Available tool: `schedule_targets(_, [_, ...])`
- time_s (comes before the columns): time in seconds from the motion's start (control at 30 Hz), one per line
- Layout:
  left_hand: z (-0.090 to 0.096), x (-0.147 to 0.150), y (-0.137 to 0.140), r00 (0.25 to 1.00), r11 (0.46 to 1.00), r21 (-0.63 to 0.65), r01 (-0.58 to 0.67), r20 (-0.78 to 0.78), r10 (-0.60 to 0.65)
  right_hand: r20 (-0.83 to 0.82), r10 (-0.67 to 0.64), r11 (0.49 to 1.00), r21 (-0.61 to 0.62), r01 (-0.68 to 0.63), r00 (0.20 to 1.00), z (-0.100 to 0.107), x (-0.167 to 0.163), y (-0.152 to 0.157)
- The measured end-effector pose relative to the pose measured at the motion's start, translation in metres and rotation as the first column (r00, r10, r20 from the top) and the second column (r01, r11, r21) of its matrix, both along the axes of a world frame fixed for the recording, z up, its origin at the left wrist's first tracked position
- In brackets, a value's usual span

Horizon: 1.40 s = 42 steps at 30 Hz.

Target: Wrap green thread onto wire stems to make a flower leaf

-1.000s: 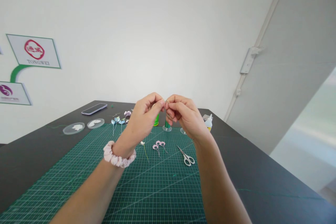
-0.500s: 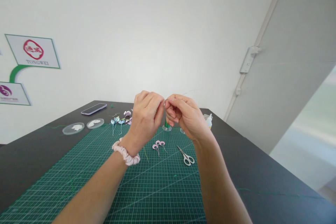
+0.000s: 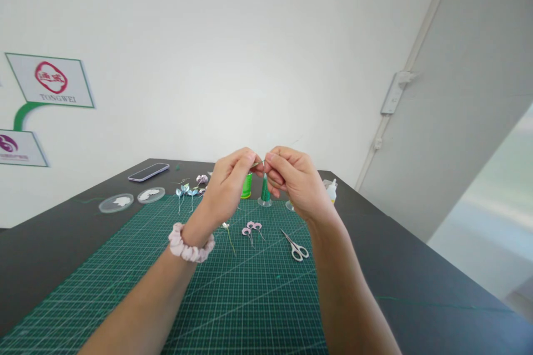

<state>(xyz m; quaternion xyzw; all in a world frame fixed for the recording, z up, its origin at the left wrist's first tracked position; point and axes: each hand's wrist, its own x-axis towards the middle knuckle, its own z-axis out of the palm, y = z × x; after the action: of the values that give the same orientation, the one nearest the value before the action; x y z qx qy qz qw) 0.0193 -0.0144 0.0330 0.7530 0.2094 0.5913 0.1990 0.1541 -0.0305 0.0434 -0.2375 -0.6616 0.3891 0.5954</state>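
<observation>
One thin green strand (image 3: 264, 162) lies raised at the nearly meeting fingertips of the left hand (image 3: 228, 183) and the right hand (image 3: 295, 180). Each hand appears to pinch it between thumb and index finger; the right hand's other fingers are curled. The step in hand is judged to be fine fingertip work on the strand, and the next move would call for a light, steady pinch on both sides. Whether the strand joins the green spool (image 3: 265, 193) behind it cannot be told.

The surface is a dark table (image 3: 416, 272) bearing a gridded green cutting mat (image 3: 250, 305). On the mat lie white-handled scissors (image 3: 297, 250), three pink looped pieces (image 3: 250, 229) and a small white flower (image 3: 230, 241) on a green stem. Light-blue pieces (image 3: 192, 193) rest near its far left edge. Beyond, at left, are two shallow dishes (image 3: 107, 207) with white pieces (image 3: 122, 201) and a phone (image 3: 149, 172); at right stands a bottle (image 3: 332, 192). A pale wall (image 3: 258, 55) closes the room, with signs (image 3: 50, 80) at left and a socket strip (image 3: 392, 95) at right.
</observation>
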Motion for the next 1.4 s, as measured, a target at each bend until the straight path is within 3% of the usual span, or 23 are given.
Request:
schedule_targets(0.13, [0.001,0.001,0.003,0.977,0.953,-0.217,0.212,0.055,-0.205,0.098,-0.006,0.998,0.062,0.000,0.995,-0.001,0.004,0.000])
schedule_targets(0.27, [0.003,0.000,0.001,0.951,0.900,-0.308,0.310,0.087,-0.298,0.160,-0.031,0.992,0.130,0.010,0.987,-0.002,0.007,0.001])
schedule_targets(0.4, [0.004,-0.001,-0.001,0.957,0.902,-0.322,0.288,0.086,-0.275,0.195,-0.043,0.987,0.161,0.011,0.980,-0.002,0.008,0.002])
schedule_targets(0.57, [0.003,0.001,0.001,0.967,0.926,-0.278,0.255,0.099,-0.236,0.137,-0.022,0.995,0.096,0.009,0.990,-0.002,0.008,0.004])
schedule_targets(0.7, [0.001,0.001,0.003,0.983,0.956,-0.233,0.181,0.081,-0.166,0.054,0.066,0.997,0.033,-0.068,0.996,-0.003,0.009,0.006])
schedule_targets(0.87, [0.000,-0.001,0.003,0.998,0.996,-0.084,-0.023,-0.057,0.018,-0.013,0.118,0.989,-0.082,-0.119,0.993,-0.002,0.010,0.004])
schedule_targets(0.97, [-0.001,0.001,0.001,0.980,0.985,0.058,-0.165,-0.105,0.170,-0.024,0.126,0.985,-0.119,-0.128,0.992,0.000,0.010,0.002])
schedule_targets(1.17, [-0.005,0.004,0.003,0.909,0.845,0.399,-0.356,-0.060,0.412,0.009,0.052,0.991,-0.126,-0.050,0.999,0.003,0.008,-0.001])
schedule_targets(1.4, [-0.006,0.004,0.010,0.847,0.662,0.636,-0.396,-0.025,0.531,-0.069,0.073,0.990,-0.118,-0.080,0.995,0.003,0.005,0.001])
